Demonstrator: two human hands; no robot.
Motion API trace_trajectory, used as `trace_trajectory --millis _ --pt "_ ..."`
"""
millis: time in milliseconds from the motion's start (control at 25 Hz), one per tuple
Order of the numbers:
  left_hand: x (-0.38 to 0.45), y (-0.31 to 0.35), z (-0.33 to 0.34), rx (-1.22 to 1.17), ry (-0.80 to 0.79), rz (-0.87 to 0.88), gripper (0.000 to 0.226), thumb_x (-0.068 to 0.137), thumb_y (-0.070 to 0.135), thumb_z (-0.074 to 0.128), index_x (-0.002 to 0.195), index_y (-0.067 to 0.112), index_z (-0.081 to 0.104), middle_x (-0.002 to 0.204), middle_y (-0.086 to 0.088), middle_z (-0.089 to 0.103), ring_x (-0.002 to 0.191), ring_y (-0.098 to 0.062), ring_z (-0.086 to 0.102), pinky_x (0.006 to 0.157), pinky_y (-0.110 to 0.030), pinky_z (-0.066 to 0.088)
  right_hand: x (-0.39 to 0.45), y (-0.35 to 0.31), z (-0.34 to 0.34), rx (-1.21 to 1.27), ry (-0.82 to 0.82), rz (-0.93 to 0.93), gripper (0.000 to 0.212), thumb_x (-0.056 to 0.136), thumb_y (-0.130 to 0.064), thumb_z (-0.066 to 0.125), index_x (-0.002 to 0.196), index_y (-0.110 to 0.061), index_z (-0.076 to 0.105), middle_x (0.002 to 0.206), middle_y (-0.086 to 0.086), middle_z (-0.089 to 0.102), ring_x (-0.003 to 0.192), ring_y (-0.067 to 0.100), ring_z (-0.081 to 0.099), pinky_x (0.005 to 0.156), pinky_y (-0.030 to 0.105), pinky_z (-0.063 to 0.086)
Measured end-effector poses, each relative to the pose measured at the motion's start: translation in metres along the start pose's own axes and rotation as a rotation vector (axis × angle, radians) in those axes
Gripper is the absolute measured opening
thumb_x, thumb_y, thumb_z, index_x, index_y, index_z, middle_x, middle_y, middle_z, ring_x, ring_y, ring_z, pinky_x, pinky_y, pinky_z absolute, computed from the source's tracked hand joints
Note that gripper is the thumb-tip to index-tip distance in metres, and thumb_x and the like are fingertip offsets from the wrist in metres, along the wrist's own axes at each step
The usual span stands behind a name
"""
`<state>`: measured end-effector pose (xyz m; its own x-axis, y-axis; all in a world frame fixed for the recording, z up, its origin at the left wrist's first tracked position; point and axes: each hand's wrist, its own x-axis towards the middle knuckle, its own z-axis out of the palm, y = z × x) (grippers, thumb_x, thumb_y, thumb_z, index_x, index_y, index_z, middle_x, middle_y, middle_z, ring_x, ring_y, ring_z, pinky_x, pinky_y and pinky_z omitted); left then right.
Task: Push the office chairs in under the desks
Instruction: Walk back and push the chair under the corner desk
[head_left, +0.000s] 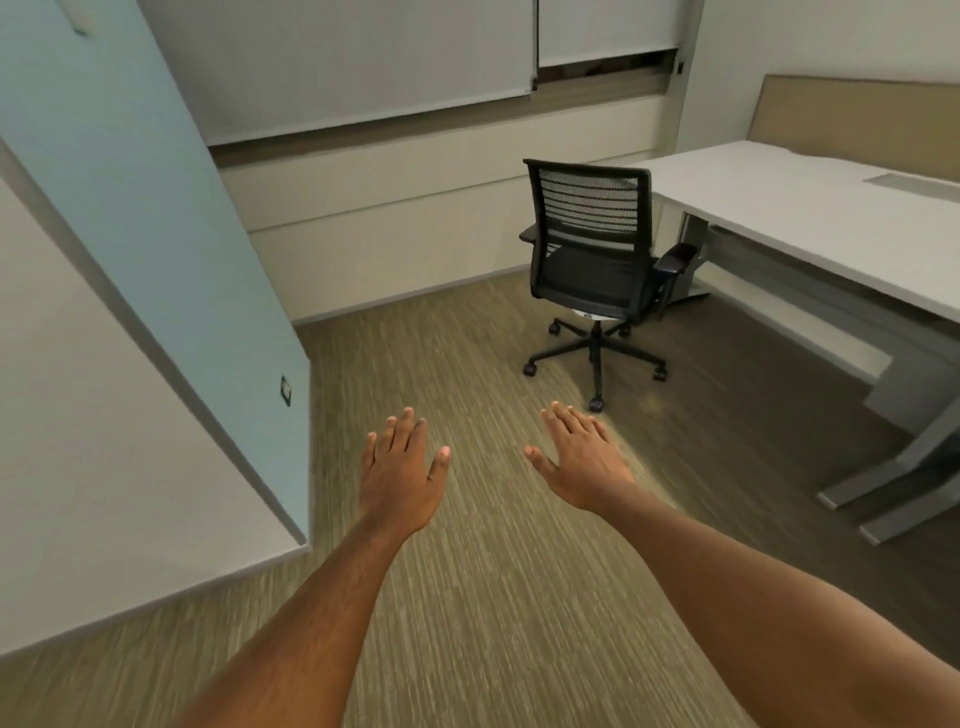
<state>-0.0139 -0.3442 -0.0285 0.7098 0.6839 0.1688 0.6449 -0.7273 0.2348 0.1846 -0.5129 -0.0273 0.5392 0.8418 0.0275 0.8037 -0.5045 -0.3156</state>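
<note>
A black office chair (592, 260) with a mesh back, armrests and a wheeled star base stands on the carpet, out from the pale desk (810, 218) at the right; its back faces me. My left hand (402, 467) and my right hand (579, 457) are stretched forward, palms down, fingers apart, holding nothing. Both hands hover over the carpet well short of the chair, which neither hand touches.
A pale blue partition and a white panel (156, 291) close off the left side. A low wall under window blinds (363, 78) runs along the back. Grey desk legs (914, 467) reach onto the carpet at the right. Striped carpet (493, 597) lies between me and the chair.
</note>
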Motion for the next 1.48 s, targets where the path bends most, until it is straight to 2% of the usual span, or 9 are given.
trace_trajectory --millis 80,200,400,720,1080,1200,1400,1480 --pt "0.039 -0.006 0.014 -0.019 -0.016 -0.006 0.075 0.097 0.058 0.011 0.158 0.016 0.022 0.168 -0.004 0.006 0.155 -0.021 0.0 0.124 -0.043 -0.004 0.033 0.009 0.004 -0.012 -0.015 0.003 0.074 0.1 -0.062 0.027 0.159 -0.019 0.012 0.167 0.002 0.007 0.153 0.017 0.001 0.122 0.038 0.0" --pt "0.106 -0.016 0.036 -0.048 -0.051 0.002 0.068 0.103 0.054 0.019 0.159 0.015 0.019 0.168 -0.004 0.003 0.155 -0.021 -0.003 0.124 -0.042 -0.005 0.093 0.027 0.014 -0.036 -0.009 0.024 0.075 0.1 -0.064 0.026 0.159 -0.019 0.012 0.167 0.001 0.007 0.153 0.017 0.001 0.121 0.037 -0.003" --pt "0.254 -0.038 0.064 -0.053 -0.083 0.081 0.068 0.103 0.053 0.021 0.159 0.014 0.018 0.168 -0.005 0.002 0.155 -0.021 -0.004 0.124 -0.042 -0.006 0.225 0.051 0.02 -0.054 0.026 0.123 0.075 0.099 -0.063 0.028 0.159 -0.02 0.015 0.167 0.002 0.01 0.153 0.018 0.004 0.123 0.04 0.001" --pt "0.486 -0.04 0.065 -0.033 -0.091 0.211 0.068 0.103 0.054 0.02 0.159 0.015 0.017 0.168 -0.004 0.002 0.155 -0.021 -0.002 0.123 -0.043 -0.008 0.414 0.071 -0.028 -0.046 0.172 0.239 0.074 0.099 -0.063 0.03 0.158 -0.02 0.02 0.167 0.0 0.011 0.153 0.017 0.005 0.123 0.04 0.004" --pt "0.681 -0.029 0.126 -0.07 -0.098 0.276 0.068 0.103 0.054 0.023 0.159 0.016 0.016 0.168 -0.002 0.0 0.154 -0.018 -0.003 0.122 -0.04 -0.008 0.574 0.152 -0.022 -0.045 0.159 0.361 0.074 0.099 -0.061 0.034 0.158 -0.02 0.021 0.167 0.001 0.013 0.153 0.016 0.007 0.124 0.039 0.006" --pt "0.754 -0.021 0.146 -0.035 -0.117 0.313 0.068 0.103 0.054 0.021 0.159 0.016 0.014 0.168 -0.002 -0.002 0.154 -0.018 -0.004 0.122 -0.039 -0.009 0.652 0.199 -0.051 -0.016 0.249 0.432 0.072 0.099 -0.058 0.038 0.157 -0.018 0.026 0.166 0.003 0.018 0.152 0.02 0.014 0.123 0.041 0.011" --pt "0.916 0.022 0.15 0.003 -0.118 0.377 0.069 0.103 0.054 0.024 0.159 0.015 0.015 0.168 -0.003 0.001 0.155 -0.019 -0.002 0.124 -0.042 -0.005 0.775 0.287 -0.15 0.003 0.528 0.548 0.07 0.1 -0.059 0.037 0.155 -0.016 0.029 0.164 0.007 0.023 0.15 0.025 0.02 0.121 0.045 0.017" --pt "0.971 0.05 0.147 0.002 -0.09 0.423 0.069 0.103 0.054 0.024 0.159 0.015 0.014 0.168 -0.004 0.0 0.155 -0.02 -0.001 0.124 -0.042 -0.005 0.803 0.326 -0.18 -0.025 0.523 0.617 0.07 0.1 -0.059 0.036 0.154 -0.015 0.032 0.163 0.008 0.026 0.149 0.026 0.022 0.121 0.047 0.016"
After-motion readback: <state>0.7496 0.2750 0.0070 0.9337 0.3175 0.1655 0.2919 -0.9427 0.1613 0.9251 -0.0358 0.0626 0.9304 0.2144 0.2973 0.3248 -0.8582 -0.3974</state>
